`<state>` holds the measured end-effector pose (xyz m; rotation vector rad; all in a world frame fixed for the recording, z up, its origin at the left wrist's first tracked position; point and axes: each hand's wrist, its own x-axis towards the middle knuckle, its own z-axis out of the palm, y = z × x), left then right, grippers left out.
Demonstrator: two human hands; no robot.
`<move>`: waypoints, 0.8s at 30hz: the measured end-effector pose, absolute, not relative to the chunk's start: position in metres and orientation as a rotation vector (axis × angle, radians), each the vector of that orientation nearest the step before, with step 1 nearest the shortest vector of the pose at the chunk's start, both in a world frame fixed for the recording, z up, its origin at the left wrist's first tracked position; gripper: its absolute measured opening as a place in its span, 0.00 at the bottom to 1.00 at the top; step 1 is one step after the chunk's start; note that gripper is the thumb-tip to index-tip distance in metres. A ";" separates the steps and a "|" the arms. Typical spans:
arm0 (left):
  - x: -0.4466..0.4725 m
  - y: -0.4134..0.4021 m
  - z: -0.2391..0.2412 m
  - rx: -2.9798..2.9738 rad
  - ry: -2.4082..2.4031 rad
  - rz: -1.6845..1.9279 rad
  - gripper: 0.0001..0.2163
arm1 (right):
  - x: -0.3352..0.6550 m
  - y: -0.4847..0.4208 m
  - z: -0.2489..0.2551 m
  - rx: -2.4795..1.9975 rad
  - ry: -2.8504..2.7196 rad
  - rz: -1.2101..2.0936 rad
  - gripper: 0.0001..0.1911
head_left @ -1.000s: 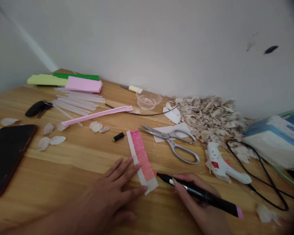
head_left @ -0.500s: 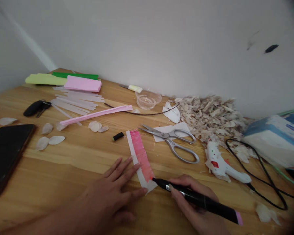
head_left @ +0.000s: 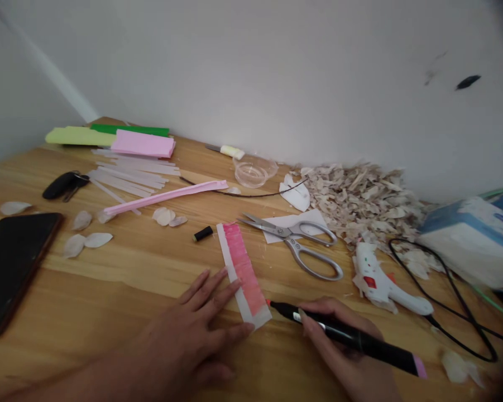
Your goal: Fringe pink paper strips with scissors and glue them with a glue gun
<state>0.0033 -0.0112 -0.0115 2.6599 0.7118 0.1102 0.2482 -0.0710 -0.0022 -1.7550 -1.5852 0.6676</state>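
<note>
A white paper strip (head_left: 233, 279) lies on the wooden table, most of it coloured in pink that pales toward the near end. My left hand (head_left: 192, 329) is spread flat, its fingertips resting on the strip's left edge. Between the fingers of my right hand (head_left: 339, 346) is a black marker (head_left: 355, 338) with a pink end. Its reddish tip sits at the strip's right edge, near the lower end; I cannot tell whether it touches. The black marker cap (head_left: 203, 233) lies left of the strip's far end. Grey scissors (head_left: 295, 240) lie open to the right.
A white glue gun (head_left: 377, 279) with a black cord (head_left: 452, 273) is at right, before a heap of dry petals (head_left: 355, 195) and a tissue pack (head_left: 473, 234). At left are a phone (head_left: 17, 268), keys (head_left: 65, 184), pale strips (head_left: 129, 176) and folded pink paper (head_left: 143, 143).
The marker tip has shifted slightly right, from on the coloured area to the strip's right edge. Pink now reaches a little nearer the strip's lower end. My left hand stays in place.
</note>
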 end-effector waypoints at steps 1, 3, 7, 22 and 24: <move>0.003 -0.011 -0.012 2.657 0.714 0.101 0.26 | 0.248 -0.071 -0.002 -1.736 -1.627 0.643 0.07; 0.004 -0.011 -0.012 2.661 0.715 0.077 0.26 | 0.247 -0.072 -0.002 -1.680 -1.739 0.566 0.05; 0.005 -0.010 -0.013 2.667 0.709 0.074 0.25 | 0.242 -0.074 -0.006 -1.601 -1.774 0.500 0.03; 0.003 -0.011 -0.005 2.598 0.667 0.110 0.27 | 0.249 -0.071 0.001 -1.597 -1.738 0.612 0.04; 0.004 -0.011 0.001 2.573 0.631 0.075 0.28 | 0.245 -0.070 0.002 -1.535 -1.819 0.537 0.01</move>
